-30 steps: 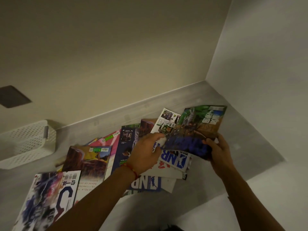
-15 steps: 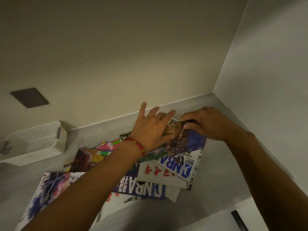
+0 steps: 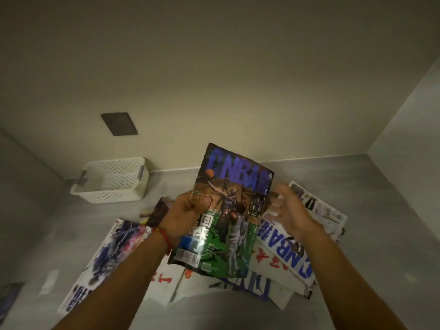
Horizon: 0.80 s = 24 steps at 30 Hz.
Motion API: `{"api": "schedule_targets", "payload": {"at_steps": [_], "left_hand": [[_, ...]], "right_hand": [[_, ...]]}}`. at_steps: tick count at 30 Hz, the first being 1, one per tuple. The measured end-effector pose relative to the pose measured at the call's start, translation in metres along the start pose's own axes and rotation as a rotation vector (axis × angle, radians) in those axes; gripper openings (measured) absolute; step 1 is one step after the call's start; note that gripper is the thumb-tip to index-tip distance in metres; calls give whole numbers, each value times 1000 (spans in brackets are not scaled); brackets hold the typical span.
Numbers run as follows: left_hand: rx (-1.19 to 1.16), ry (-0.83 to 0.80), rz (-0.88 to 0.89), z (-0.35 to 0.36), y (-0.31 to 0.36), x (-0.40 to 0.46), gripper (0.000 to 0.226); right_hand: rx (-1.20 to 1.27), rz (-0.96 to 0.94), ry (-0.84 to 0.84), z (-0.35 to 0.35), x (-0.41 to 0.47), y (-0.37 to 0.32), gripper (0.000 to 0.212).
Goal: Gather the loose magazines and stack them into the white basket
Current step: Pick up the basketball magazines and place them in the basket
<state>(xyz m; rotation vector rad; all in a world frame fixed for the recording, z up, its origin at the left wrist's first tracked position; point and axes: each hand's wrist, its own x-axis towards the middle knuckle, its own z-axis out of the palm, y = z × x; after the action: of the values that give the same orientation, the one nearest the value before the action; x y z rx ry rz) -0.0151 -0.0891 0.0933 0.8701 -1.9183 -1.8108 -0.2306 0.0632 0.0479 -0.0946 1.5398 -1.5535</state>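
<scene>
The left hand (image 3: 190, 211) grips a basketball magazine (image 3: 228, 210) by its left edge, thumb pressed on the cover, holding it up above the pile of loose magazines (image 3: 281, 248) spread on the grey floor (image 3: 371, 270). The right hand (image 3: 289, 211) is beside the magazine's right edge, fingers spread open and blurred. The white basket (image 3: 112, 181) sits at the wall, well to the left

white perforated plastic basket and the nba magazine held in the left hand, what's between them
Bare grey floor, seen in the head view, separates the white perforated plastic basket from the lifted NBA magazine.
</scene>
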Motion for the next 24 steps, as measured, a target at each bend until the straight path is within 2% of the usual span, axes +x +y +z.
{"api": "schedule_targets", "payload": {"at_steps": [2, 4, 8, 11, 15, 17, 19, 21, 24], "left_hand": [[-36, 36, -41, -30, 0, -10, 12], [-46, 74, -52, -63, -3, -19, 14], [-46, 194, -45, -131, -11, -35, 25], [-71, 284, -76, -185, -16, -41, 22], [0, 371, -45, -262, -22, -33, 18], [139, 414, 9, -300, -22, -21, 21], [318, 458, 75, -340, -17, -5, 19], [521, 502, 106, -376, -10, 12, 8], [581, 543, 69, -415, -11, 42, 16]], "right_hand": [[168, 56, -186, 41, 3, 26, 42], [185, 23, -224, 79, 4, 38, 36], [-130, -169, -223, 138, 7, 37, 22], [-377, -323, -238, 190, 4, 26, 21], [-717, -598, -180, 270, 4, 8, 14], [-810, -724, -87, 308, 7, -5, 14], [-854, -816, 10, 340, 14, -19, 11], [-869, -873, 73, 369, 23, -31, 9], [-915, -906, 172, 407, 39, -39, 13]]}}
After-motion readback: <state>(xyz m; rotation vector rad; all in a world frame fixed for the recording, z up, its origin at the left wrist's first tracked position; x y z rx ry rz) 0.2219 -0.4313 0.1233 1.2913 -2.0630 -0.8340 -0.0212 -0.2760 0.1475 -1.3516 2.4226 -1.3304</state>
